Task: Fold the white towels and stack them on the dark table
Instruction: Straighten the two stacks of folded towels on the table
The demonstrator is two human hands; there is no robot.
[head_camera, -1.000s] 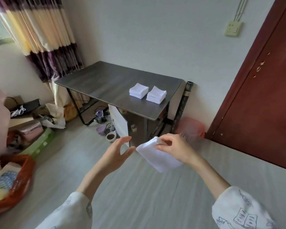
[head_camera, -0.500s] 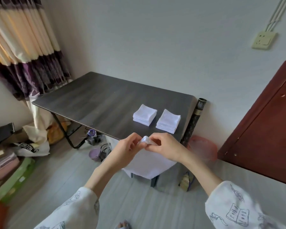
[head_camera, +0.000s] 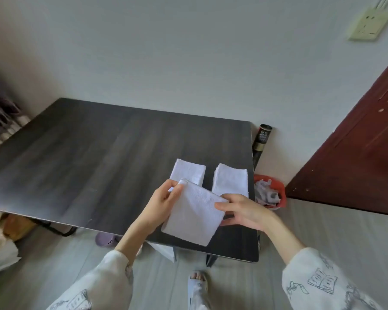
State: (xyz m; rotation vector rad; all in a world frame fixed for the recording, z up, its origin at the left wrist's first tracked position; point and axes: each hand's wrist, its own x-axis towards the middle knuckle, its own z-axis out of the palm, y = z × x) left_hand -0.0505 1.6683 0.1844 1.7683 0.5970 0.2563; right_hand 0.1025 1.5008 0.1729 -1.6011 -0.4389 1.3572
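I hold a white towel [head_camera: 194, 217] folded to a rectangle above the near right part of the dark table [head_camera: 99, 157]. My left hand [head_camera: 160, 206] pinches its upper left corner and left edge. My right hand [head_camera: 244, 211] grips its right edge, thumb on top. Behind it two stacks of folded white towels lie side by side on the table: the left stack [head_camera: 188, 172], partly hidden by the held towel, and the right stack [head_camera: 231, 180].
A red bin [head_camera: 276, 191] with scraps stands on the floor right of the table, below a dark tube [head_camera: 261, 142] leaning on the wall. A dark red door [head_camera: 356, 157] is at the right. Clutter lies on the floor at the left. My foot [head_camera: 197, 280] is near the table's edge.
I have stepped up to the table. The towel went from hanging loose below my hands to a flat folded rectangle held over the tabletop by both hands.
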